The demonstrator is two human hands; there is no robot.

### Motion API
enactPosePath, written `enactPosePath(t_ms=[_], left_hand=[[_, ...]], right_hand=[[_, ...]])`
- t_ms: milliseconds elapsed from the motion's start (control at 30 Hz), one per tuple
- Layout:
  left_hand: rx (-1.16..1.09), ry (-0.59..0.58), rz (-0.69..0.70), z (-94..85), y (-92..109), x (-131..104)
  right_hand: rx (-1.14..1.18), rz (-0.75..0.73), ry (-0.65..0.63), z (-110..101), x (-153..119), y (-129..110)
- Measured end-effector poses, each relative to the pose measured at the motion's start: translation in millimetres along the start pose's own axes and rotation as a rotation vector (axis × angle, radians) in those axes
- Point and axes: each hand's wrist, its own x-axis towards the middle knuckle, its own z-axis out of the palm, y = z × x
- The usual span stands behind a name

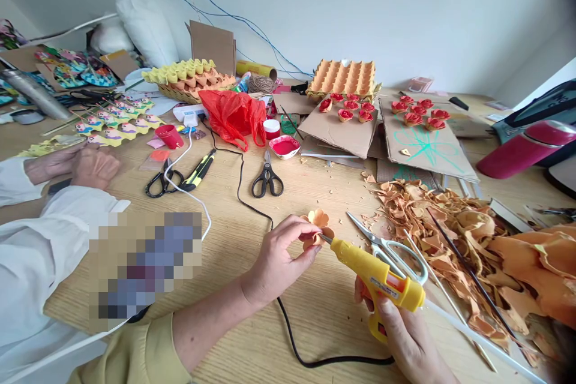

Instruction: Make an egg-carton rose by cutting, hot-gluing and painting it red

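Between its thumb and fingers, my left hand (pixel 281 255) pinches a small orange petal piece (pixel 311 242). Just beyond it is another orange flower-shaped piece (pixel 317 218); whether the two are joined I cannot tell. My right hand (pixel 398 327) is wrapped round the handle of a yellow glue gun (pixel 373 270), whose metal nozzle points left and meets the petal piece at my left fingertips. A clear glue stick (pixel 468 333) extends from the back of the gun. White-handled scissors (pixel 390 249) lie behind the gun, partly hidden by it.
Orange scraps (pixel 450 234) are heaped at right, near a red bottle (pixel 524 149). Red flowers stand on cardboard (pixel 423 144). Black scissors (pixel 267 179), a red paint dish (pixel 284 146) and a red bag (pixel 231 114) lie farther back. Another person's hands (pixel 94 165) rest at left.
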Motion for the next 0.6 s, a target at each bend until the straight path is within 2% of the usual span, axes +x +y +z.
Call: enactPosePath(t_ms=[100, 267, 467, 600], left_hand=[[-0.014, 0.000, -0.017, -0.1, 0.5, -0.1], [0.074, -0.018, 0.032, -0.3, 0.2, -0.1], [0.041, 0.002, -0.004, 0.8, -1.0, -0.5], [0.083, 0.002, 0.028, 0.3, -2.9, -0.8]], right_hand=[[-0.037, -0.048, 0.011, 0.0, 0.6, -4.1], [-0.141, -0.159, 0.047, -1.1, 3.3, -5.2], [-0.210, -0.200, 0.016, -1.3, 7.2, -10.2], [-0.254, -0.193, 0.042, -0.8, 5.7, -6.7]])
